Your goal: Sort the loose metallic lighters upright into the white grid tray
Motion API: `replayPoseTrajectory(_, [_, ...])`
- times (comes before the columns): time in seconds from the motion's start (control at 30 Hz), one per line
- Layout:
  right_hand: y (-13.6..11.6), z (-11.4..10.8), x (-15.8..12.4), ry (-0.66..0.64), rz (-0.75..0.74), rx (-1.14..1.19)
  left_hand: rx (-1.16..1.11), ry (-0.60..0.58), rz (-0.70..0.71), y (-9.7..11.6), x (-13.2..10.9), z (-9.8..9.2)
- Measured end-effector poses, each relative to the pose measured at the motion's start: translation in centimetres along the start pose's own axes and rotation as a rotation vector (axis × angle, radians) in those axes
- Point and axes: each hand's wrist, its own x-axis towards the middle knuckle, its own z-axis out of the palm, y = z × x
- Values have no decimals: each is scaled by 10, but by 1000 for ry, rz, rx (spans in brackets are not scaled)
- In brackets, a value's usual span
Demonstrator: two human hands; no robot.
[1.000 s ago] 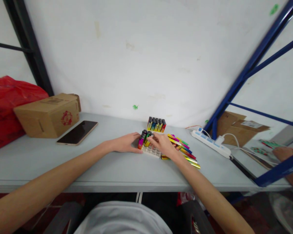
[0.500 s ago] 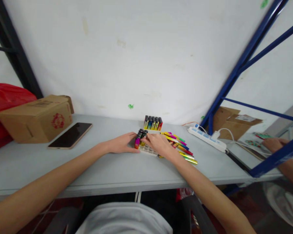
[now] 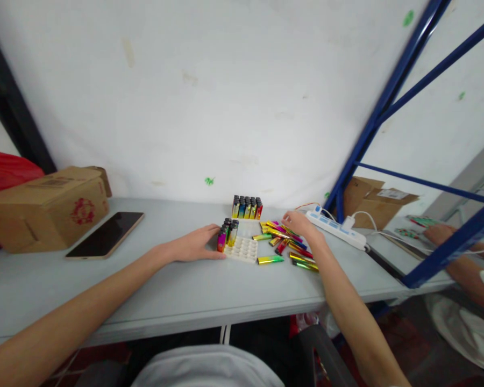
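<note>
A white tray (image 3: 246, 249) with rows of holes lies on the grey table, and several lighters (image 3: 228, 234) with black tops stand in its left end. My left hand (image 3: 197, 243) is closed around that end, thumb along the near side and fingers behind the lighters. My right hand (image 3: 300, 223) is at the far right of a loose pile of shiny coloured lighters (image 3: 282, 243), its fingers bent down. Whether it grips a lighter is hidden. One yellow-green lighter (image 3: 270, 259) lies apart at the tray's near right corner.
A full block of upright lighters (image 3: 247, 207) stands near the wall. Rightward are a power strip (image 3: 336, 230), a blue rack post (image 3: 373, 134) and another person's hand (image 3: 438, 234). Leftward lie a phone (image 3: 107, 235) and a cardboard box (image 3: 48, 207).
My right hand has left the tray and moved right to the far side of the loose pile. My left hand stays at the tray's left end. The view has shifted slightly.
</note>
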Motion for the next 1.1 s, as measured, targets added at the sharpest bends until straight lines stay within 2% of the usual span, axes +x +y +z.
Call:
replayPoseTrajectory(0.07, [18, 1, 0, -83, 21, -2, 5, -8, -5, 1, 0, -1])
replayPoseTrajectory(0.17, [30, 3, -3, -145, 8, 18, 5, -12, -2, 2, -1, -2])
replayPoseTrajectory(0.3, [31, 7, -4, -131, 29, 23, -3, -1, 11, 0, 0, -1])
replayPoseTrajectory(0.4, [28, 8, -3, -13, 75, 87, 6, 4, 5, -1, 0, 0])
replayPoseTrajectory(0.47, [24, 7, -3, 131, 69, 209, 15, 12, 3, -2, 0, 1])
replayPoseTrajectory(0.57, [14, 4, -1, 378, -24, 395, 22, 24, 13, -3, 0, 2])
replayPoseTrajectory(0.67, [-6, 6, 0, 481, -86, 639, 12, 31, 22, -4, -1, 2])
replayPoseTrajectory(0.8, [-42, 13, -4, 373, -106, 996, -8, 29, 20, -3, -1, 1])
replayPoseTrajectory(0.9, [-69, 16, -13, 289, -209, 1135, -17, 22, 31, -3, -2, 1])
replayPoseTrajectory(1.0, [-90, 17, -24, 107, -375, 1276, -16, 14, 27, -3, -1, 1])
replayPoseTrajectory(1.1, [-103, 20, -34, -63, -399, 1361, -16, 10, 16, -2, -1, 2])
